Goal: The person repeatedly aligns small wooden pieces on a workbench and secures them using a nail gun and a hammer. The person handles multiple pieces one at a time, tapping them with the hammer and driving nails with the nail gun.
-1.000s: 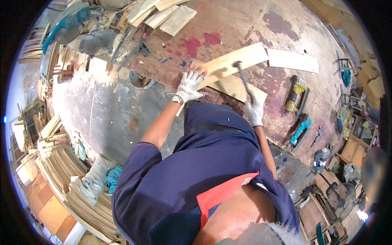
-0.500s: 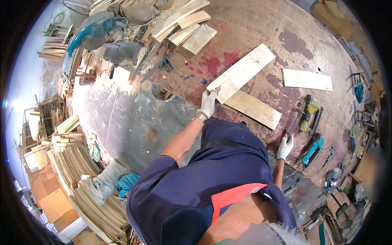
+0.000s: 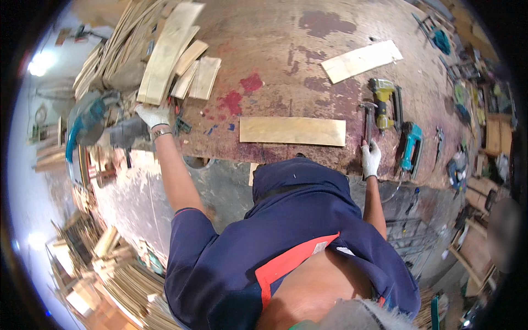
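At the far left of the bench, my left hand [image 3: 153, 116], in a white glove, grips the near end of a long pale wooden board [image 3: 168, 58]. That board lies over or against several shorter wooden pieces [image 3: 202, 78]. My gloved right hand [image 3: 372, 159] is closed round the lower end of the handle of a hammer [image 3: 368, 125], whose head points away from me. In front of my body a single wooden board [image 3: 292, 131] lies flat. Another pale board [image 3: 362, 60] rests farther back to the right.
Right of the hammer lie a yellow nail gun [image 3: 384, 104], a teal power tool [image 3: 410, 146] and pliers [image 3: 439, 140]. A teal mitre saw [image 3: 88, 122] stands at the left. Thin wood strips [image 3: 132, 280] are piled at lower left. The bench [image 3: 264, 60] has red stains.
My left hand has carried the long board from the middle of the bench to the pieces at the left, uncovering the board beneath. My right hand stays on the hammer. The view has turned.
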Tool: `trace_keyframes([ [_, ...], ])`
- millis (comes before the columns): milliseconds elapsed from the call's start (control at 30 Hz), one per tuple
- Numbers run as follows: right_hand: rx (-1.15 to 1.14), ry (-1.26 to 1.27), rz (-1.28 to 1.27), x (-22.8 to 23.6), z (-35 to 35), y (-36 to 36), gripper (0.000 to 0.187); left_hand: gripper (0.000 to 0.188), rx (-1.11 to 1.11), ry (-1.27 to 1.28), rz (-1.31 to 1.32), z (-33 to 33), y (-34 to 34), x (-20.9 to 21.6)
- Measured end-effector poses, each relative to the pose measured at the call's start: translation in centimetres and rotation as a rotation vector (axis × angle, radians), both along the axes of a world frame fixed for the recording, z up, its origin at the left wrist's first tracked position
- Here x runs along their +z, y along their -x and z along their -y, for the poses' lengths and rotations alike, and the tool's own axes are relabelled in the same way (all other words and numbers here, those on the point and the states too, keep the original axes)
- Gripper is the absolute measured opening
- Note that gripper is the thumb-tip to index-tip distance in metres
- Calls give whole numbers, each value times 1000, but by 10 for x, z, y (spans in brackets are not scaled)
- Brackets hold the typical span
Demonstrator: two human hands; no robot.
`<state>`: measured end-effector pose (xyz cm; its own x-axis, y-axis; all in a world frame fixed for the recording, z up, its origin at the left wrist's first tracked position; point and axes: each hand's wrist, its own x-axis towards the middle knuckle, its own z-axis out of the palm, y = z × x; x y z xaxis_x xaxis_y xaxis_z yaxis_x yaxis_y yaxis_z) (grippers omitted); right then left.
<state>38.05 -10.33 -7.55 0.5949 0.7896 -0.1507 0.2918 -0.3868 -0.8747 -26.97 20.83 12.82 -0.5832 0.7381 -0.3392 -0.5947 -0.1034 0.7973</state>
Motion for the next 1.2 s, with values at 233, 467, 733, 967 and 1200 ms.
trace_keyframes([
  [233, -80, 113, 37, 12, 1, 3, 37, 53, -356, 100, -1018, -4, -211, -112],
  [467, -137, 60, 209, 10, -11, -5, 38, 75, -942, -134, -1782, 12, -413, -157],
  [733, -216, 139, 140, 0, -44, -41, 40, 87, -1360, -88, -1983, -34, -504, -150],
  [967, -309, 159, -207, -5, -56, -56, 43, 85, -1260, -407, -2194, -30, -485, -153],
  [1200, -352, 135, 346, 23, -39, -29, 37, 67, -1631, 61, -1258, 35, -364, -98],
])
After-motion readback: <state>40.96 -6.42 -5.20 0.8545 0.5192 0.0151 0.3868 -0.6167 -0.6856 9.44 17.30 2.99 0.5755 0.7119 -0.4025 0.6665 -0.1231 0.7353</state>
